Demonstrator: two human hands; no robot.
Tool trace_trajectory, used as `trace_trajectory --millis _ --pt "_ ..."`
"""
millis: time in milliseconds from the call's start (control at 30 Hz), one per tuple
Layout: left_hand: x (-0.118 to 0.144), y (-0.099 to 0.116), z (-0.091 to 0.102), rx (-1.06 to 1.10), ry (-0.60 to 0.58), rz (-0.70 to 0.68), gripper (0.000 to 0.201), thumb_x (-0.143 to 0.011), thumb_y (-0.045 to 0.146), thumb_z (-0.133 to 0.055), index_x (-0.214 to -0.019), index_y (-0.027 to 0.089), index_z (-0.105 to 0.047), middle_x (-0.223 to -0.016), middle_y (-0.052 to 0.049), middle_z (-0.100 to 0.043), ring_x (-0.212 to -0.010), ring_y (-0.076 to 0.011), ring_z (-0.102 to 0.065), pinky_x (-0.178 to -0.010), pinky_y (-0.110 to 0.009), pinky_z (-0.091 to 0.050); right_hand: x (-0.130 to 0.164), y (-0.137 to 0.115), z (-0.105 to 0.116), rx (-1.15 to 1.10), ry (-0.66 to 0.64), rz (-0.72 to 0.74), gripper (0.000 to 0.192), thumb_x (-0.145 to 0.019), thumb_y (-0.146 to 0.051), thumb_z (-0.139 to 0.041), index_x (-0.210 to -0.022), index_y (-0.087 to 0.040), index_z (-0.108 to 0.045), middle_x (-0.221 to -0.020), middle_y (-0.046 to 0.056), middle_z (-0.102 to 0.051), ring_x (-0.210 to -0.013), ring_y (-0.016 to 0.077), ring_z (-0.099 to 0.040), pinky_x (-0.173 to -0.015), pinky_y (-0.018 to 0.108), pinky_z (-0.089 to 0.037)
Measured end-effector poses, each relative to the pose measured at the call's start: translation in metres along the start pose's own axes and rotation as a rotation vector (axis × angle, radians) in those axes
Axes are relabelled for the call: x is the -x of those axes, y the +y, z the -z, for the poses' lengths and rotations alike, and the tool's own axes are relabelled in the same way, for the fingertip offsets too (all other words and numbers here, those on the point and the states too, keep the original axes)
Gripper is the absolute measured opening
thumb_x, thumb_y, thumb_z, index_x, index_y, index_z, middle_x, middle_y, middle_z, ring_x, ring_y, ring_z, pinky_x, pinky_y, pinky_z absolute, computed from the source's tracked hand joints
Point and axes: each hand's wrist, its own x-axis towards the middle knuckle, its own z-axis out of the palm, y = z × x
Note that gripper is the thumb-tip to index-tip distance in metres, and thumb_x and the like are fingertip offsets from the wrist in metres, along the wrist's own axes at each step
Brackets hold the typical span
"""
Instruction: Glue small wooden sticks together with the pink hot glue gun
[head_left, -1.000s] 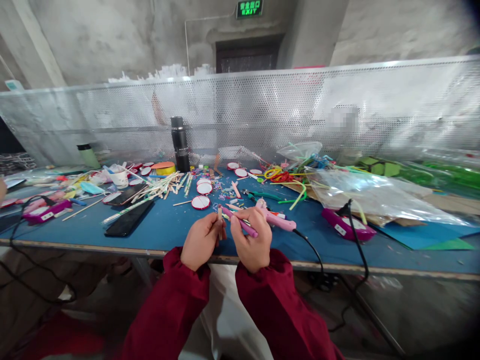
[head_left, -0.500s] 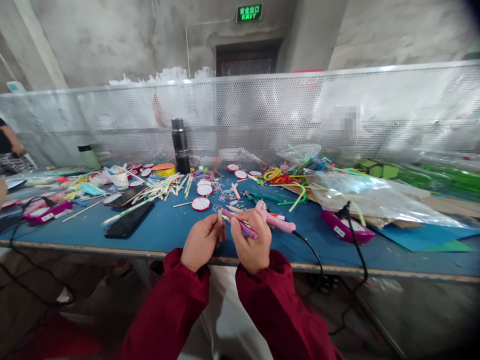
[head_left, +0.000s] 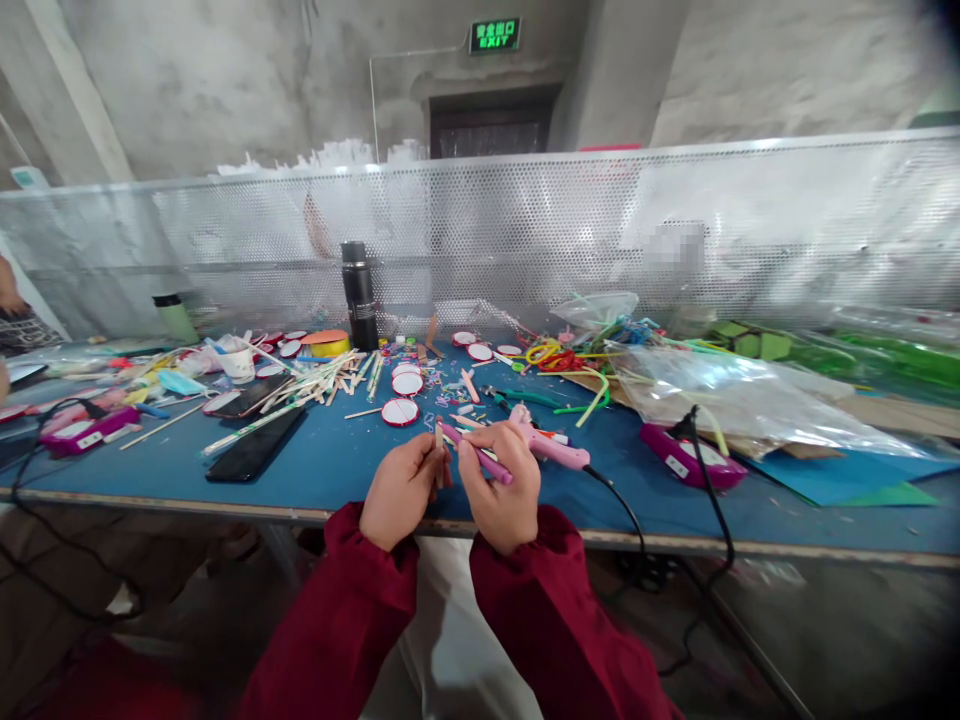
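Note:
My left hand [head_left: 397,492] is closed in a pinch around a small flat wooden craft stick [head_left: 439,438], its upper end poking out above the fingers. A purple marker [head_left: 493,468] sits slantwise in my right hand [head_left: 508,492], its far tip touching or very near the stick; I cannot tell which. Just beyond the right hand lies a pink hot glue gun [head_left: 551,444] with a black cord. Small drums with white faces and red rims, such as one drum [head_left: 400,412], lie past my hands.
On the blue table [head_left: 330,470] a black phone [head_left: 257,446] lies at left beside piled wooden sticks [head_left: 341,380]. A black bottle [head_left: 360,300] stands at the back. Purple power strips, one power strip [head_left: 691,456] at right, trail cords. Plastic bags [head_left: 750,395] cover the right side.
The marker's tip has shifted slightly left, closer to the wooden stick. Both hands otherwise keep their grips, and the view has moved a little.

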Motion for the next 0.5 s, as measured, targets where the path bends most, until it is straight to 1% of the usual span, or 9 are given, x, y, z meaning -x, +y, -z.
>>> trace_trajectory --millis 133,500 --pt "0.0002 0.0011 0.0005 -0.009 -0.002 0.003 0.031 -0.105 0.039 -0.044 -0.082 0.021 -0.054 -0.070 0.002 -0.064 -0.055 -0.0127 -0.054 -0.056 -0.025 -0.038 0.0006 0.0001 -0.0002 0.004 0.008 -0.026 0.012 -0.094 -0.016 -0.063 -0.085 -0.024 -0.062 -0.078 -0.001 -0.070 -0.075 0.0187 -0.065 -0.079 0.039 -0.050" --pt "0.0008 0.0025 0.0006 -0.017 0.008 0.004 0.032 -0.105 0.040 -0.044 -0.082 0.021 -0.055 -0.070 0.002 -0.064 -0.054 -0.0126 -0.053 -0.056 -0.026 -0.038 0.0010 0.0013 -0.0002 0.008 0.014 -0.021 0.012 -0.093 -0.016 -0.063 -0.085 -0.024 -0.062 -0.078 0.000 -0.070 -0.075 0.0193 -0.065 -0.079 0.040 -0.051"
